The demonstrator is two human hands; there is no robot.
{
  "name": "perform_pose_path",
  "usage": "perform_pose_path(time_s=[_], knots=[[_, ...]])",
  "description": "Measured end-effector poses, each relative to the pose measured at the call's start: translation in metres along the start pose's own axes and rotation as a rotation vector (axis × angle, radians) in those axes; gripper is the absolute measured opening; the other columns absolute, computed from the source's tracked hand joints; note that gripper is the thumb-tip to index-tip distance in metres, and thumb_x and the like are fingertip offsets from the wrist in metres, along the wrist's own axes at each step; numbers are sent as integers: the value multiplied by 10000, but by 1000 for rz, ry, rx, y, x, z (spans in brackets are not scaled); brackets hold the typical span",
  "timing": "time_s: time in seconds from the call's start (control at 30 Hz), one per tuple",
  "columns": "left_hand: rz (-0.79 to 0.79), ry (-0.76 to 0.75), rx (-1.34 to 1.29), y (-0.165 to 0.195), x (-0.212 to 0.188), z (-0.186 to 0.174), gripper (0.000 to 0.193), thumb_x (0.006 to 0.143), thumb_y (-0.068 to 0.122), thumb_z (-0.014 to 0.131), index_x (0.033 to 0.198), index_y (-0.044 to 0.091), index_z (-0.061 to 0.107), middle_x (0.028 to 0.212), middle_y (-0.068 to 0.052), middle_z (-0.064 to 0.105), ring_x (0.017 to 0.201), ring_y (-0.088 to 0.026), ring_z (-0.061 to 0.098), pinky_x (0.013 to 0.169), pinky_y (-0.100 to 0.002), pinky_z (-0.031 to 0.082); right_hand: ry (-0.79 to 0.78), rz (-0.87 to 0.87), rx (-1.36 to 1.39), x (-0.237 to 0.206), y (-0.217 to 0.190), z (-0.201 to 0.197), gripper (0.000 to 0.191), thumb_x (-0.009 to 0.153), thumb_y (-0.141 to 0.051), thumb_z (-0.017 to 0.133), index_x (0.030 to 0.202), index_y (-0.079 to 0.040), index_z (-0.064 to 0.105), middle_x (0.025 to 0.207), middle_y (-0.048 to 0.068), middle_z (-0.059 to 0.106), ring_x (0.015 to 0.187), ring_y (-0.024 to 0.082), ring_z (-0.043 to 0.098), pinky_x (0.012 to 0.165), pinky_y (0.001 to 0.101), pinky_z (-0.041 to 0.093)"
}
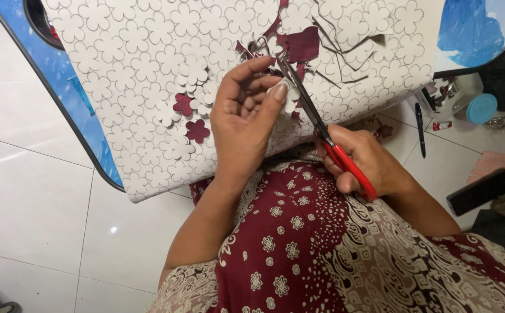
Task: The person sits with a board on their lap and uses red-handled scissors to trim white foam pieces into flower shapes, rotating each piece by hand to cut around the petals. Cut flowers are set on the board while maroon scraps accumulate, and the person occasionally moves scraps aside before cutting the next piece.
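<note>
Left hand (242, 113): palm turned up toward the camera, wrist bent back, forearm bare and running down to the lower left; thumb and forefinger tips pressed together in a pinch, remaining fingers loosely curled. Right hand (364, 160): knuckles uppermost, fingers closed in a grip, thumb side toward the left hand, bare forearm angled to the lower right. The hands lie near each other, not touching.

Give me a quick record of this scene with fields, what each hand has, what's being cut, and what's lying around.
Left hand: pinches a small white flower cutout at the blades
Right hand: grips red-handled scissors, blades pointing up the sheet
Sheet: white, covered in flower outlines, several cut out showing maroon
Support: blue board under the sheet
Floor: white tiles
Nearby right: black pen, dark phone, jar with blue lid
</note>
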State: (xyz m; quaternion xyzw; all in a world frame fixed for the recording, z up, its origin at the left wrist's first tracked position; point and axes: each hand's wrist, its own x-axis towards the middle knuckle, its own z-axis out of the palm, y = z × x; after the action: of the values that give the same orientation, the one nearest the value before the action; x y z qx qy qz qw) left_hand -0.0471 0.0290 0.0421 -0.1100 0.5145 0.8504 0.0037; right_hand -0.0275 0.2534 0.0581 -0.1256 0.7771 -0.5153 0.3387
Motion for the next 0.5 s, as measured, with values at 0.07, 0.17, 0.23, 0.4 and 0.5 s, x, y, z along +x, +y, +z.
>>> perform_pose_path(time_s=[0.07, 0.17, 0.23, 0.4, 0.5], knots=[[-23, -12, -74, -2, -3, 7, 433, 983, 13, 722, 1376, -7, 540, 1107, -69, 687, 1000, -97, 682, 898, -226, 605, 7, 13, -14, 1, -2, 1, 973, 632, -1017, 446, 945, -103, 559, 562, -69, 481, 488, 66, 486, 455, 254, 374], [-48, -16, -115, -4, -5, 13, 453, 981, -2, 721, 1391, -22, 527, 1112, -69, 678, 1021, -100, 681, 918, -231, 598, -12, 29, -32, 2, -6, -1, 1062, 617, -1037, 421, 1026, -68, 568, 600, -45, 505, 533, 88, 510, 498, 270, 405], [-58, -25, -111, -4, -6, 13, 455, 986, -13, 724, 1399, -32, 533, 1109, -76, 680, 1021, -99, 673, 914, -230, 588, -26, -7, -39, 4, -8, -2, 1135, 632, -1063, 382, 1112, -51, 566, 686, -40, 551, 610, 87, 554, 554, 271, 448], [-101, -90, -108, 0, -9, 12, 480, 977, -42, 725, 1416, -46, 532, 1081, -86, 676, 949, -93, 653, 825, -223, 586, -15, 39, -54, 5, -16, 1, 1243, 591, -1083, 340, 1211, -28, 561, 753, -2, 565, 661, 111, 562, 593, 294, 462], [-139, -106, -114, 4, -9, 15, 502, 962, -41, 716, 1418, -48, 508, 1051, -89, 669, 910, -105, 679, 794, -226, 601, -8, 30, -67, 6, -20, -1, 1265, 594, -1082, 342, 1244, -16, 541, 762, 1, 570, 670, 118, 565, 600, 296, 466]])
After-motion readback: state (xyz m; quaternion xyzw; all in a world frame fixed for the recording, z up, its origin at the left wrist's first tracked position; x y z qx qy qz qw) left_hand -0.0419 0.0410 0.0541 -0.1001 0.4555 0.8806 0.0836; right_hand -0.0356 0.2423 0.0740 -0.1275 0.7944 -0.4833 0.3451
